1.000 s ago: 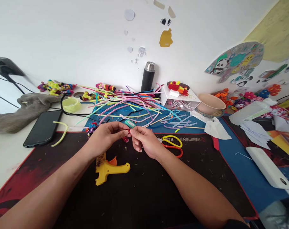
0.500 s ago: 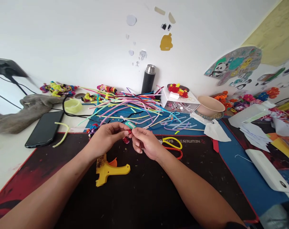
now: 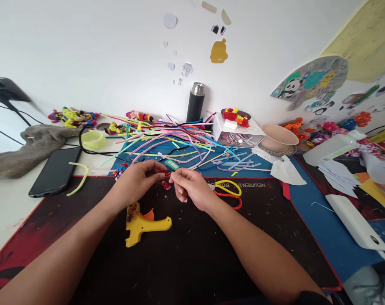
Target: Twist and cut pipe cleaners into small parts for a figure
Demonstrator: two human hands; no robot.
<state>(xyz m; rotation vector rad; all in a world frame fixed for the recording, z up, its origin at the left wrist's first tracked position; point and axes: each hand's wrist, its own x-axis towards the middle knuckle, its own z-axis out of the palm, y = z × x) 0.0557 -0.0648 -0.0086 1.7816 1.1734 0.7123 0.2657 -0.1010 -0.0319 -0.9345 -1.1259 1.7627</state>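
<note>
My left hand and my right hand meet over the black desk mat, fingertips pinched together on a small red craft piece made of fuzzy wire. A small teal object lies just behind the fingertips. A yellow glue gun lies on the mat under my left wrist. Yellow-and-red scissors lie just right of my right hand.
A heap of coloured pipe cleaners spreads behind the hands. A black phone and grey cloth lie left. A black flask, white box, bowl, tissue and white power bank stand right.
Both hands stay pinched on the small red piece with only slight finger shifts. The view has tilted a little.
</note>
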